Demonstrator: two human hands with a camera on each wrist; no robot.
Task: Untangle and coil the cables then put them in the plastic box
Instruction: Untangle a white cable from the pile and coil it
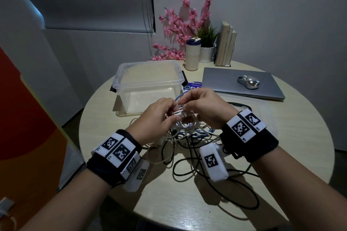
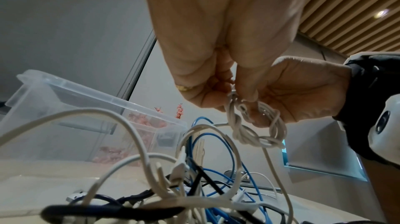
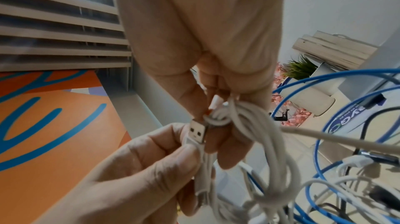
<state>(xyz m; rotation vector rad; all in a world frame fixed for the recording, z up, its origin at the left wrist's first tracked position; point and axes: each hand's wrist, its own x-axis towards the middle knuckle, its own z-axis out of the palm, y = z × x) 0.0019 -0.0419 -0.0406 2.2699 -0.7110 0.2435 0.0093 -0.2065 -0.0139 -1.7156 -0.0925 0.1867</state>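
The left hand (image 1: 154, 118) and right hand (image 1: 204, 107) sit closest, raised together just in front of the plastic box (image 1: 148, 84). Each grip is closed in a pinch on the same white cable (image 3: 249, 125). The left thumb and fingers clamp the stem below its USB plug (image 3: 197, 131), and the right fingertips (image 3: 244, 87) bunch the small wound loops at the top. Holding plug and coil apart like this probably lets the person work the loose end round or through the bundle, so the coil stays tied or comes free; which of the two I cannot tell.

Below the hands, nearer than the box, the remaining cables lie on the table (image 1: 187, 202) in a loose heap: a blue cable (image 2: 225, 152) arches up through white strands, and black cables (image 1: 216, 178) sprawl toward the near edge. A strand from the held bundle trails down into that heap, so it is likely not yet fully free.

The box stands open and looks empty. To its right lie a closed laptop (image 1: 225, 80) and a mouse (image 1: 247, 81).
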